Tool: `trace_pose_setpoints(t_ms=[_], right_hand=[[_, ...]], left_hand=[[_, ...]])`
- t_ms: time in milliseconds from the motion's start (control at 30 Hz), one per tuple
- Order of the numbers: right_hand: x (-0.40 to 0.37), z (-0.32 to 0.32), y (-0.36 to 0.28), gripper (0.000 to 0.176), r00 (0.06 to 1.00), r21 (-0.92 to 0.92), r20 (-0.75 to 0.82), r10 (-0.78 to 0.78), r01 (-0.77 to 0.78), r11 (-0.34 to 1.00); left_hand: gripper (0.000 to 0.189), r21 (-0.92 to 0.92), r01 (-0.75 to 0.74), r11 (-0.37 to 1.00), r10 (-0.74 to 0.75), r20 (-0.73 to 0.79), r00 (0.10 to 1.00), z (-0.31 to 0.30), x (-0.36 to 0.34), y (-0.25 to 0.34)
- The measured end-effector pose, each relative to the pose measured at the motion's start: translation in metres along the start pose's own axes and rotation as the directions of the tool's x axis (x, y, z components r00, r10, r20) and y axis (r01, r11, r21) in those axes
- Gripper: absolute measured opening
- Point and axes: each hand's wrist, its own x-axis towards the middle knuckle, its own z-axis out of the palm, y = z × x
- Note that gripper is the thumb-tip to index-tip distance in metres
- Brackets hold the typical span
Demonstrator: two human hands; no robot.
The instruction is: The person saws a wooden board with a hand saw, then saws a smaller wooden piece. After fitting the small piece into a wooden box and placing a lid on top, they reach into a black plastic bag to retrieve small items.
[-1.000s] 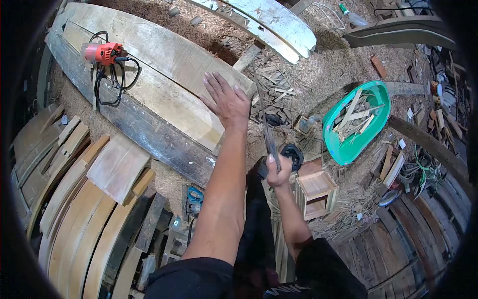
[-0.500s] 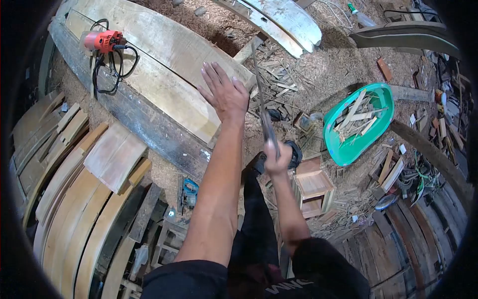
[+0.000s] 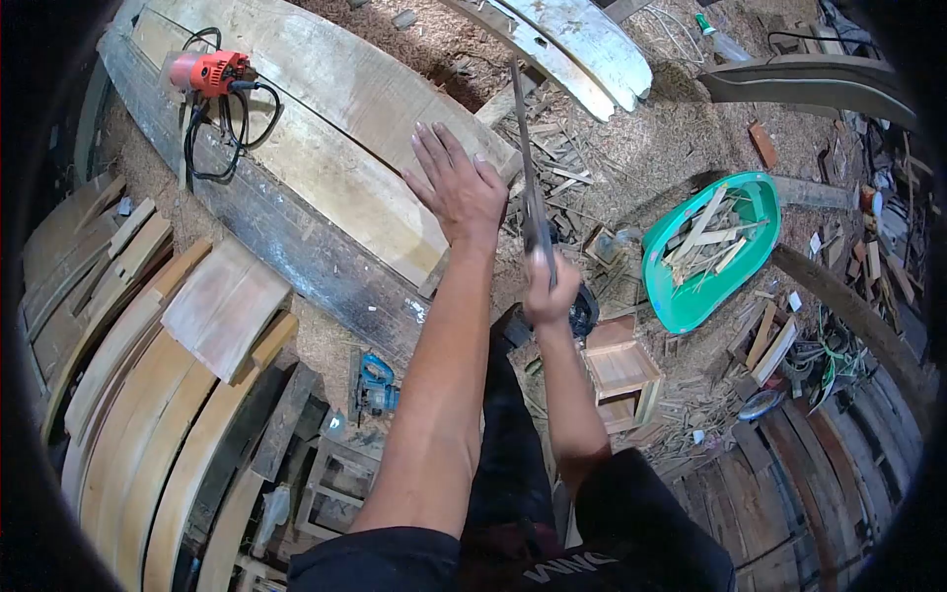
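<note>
My left hand [image 3: 464, 195] lies flat near the end of a wide pale board [image 3: 385, 109], its fingers extended. Just right of the board's end, my right hand [image 3: 552, 288] is wrapped round the handle of a long, narrow handsaw [image 3: 533, 197]. The saw's blade points away from me and is seen nearly edge-on, close to the board's end. Whether its teeth touch the wood cannot be made out. Beneath the pale board is a dark, worn workbench [image 3: 286, 232].
A red power tool [image 3: 212, 74] with a black cable rests on the boards. A green tub [image 3: 691, 306] holds wood scraps. A small wooden box [image 3: 623, 367], a blue power tool [image 3: 377, 387] and curved planks [image 3: 187, 444] surround me. Shavings cover the floor.
The saw and my right hand have shifted slightly, with the blade more upright in view. My left hand stays on the board, and the whole view has moved a little.
</note>
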Motion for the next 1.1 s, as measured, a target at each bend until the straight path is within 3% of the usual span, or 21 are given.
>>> trace_pose_setpoints(t_ms=[67, 100, 167, 233, 267, 300, 367, 567, 1000, 1100], right_hand=[[-0.043, -0.016, 0.012, 0.033, 0.993, -0.079, -0.002, -0.119, 0.118, 0.990], [-0.068, -0.024, 0.015, 0.033, 0.994, 0.018, -0.014, -0.111, 0.111, 0.994], [-0.070, -0.030, 0.011, 0.035, 0.995, 0.021, -0.020, -0.096, 0.096, 0.995], [-0.023, -0.023, 0.000, 0.037, 0.999, -0.021, -0.022, 0.045, -0.046, 0.999], [0.006, -0.011, 0.008, 0.037, 0.998, 0.041, -0.059, -0.028, 0.031, 0.999], [0.022, -0.005, 0.008, 0.036, 0.998, -0.027, -0.063, -0.032, 0.030, 0.999], [0.011, -0.011, 0.001, 0.037, 0.991, 0.008, -0.058, -0.118, 0.118, 0.993], [-0.063, -0.040, 0.008, 0.038, 0.999, -0.081, 0.000, -0.036, 0.036, 0.996], [-0.060, -0.035, 0.006, 0.028, 0.993, -0.049, 0.047, -0.107, 0.109, 0.993], [-0.026, -0.031, 0.010, 0.027, 0.996, -0.094, 0.086, -0.006, 0.014, 0.996]], left_hand=[[0.075, -0.001, -0.003, 1.000, 0.003, 0.014, 1.000, -0.002, -0.001, 0.000], [0.075, -0.007, -0.006, 1.000, 0.007, 0.018, 1.000, -0.003, -0.003, 0.000], [0.074, -0.018, -0.005, 1.000, 0.005, -0.003, 1.000, -0.003, -0.001, 0.000], [0.074, -0.016, -0.012, 1.000, 0.012, 0.019, 1.000, -0.003, -0.014, -0.004], [0.074, -0.025, -0.026, 0.999, 0.026, -0.009, 1.000, -0.001, -0.004, -0.001], [0.073, -0.033, -0.029, 0.999, 0.028, -0.025, 0.999, -0.001, -0.002, -0.001], [0.073, -0.055, -0.027, 0.998, 0.025, -0.038, 0.999, -0.001, -0.003, -0.001], [0.069, -0.028, -0.040, 0.999, 0.038, -0.064, 0.997, 0.000, -0.003, 0.000], [0.069, 0.002, -0.049, 0.999, 0.049, -0.087, 0.995, 0.009, -0.004, -0.005], [0.070, -0.011, -0.044, 0.999, 0.043, -0.076, 0.996, 0.008, -0.005, -0.006]])
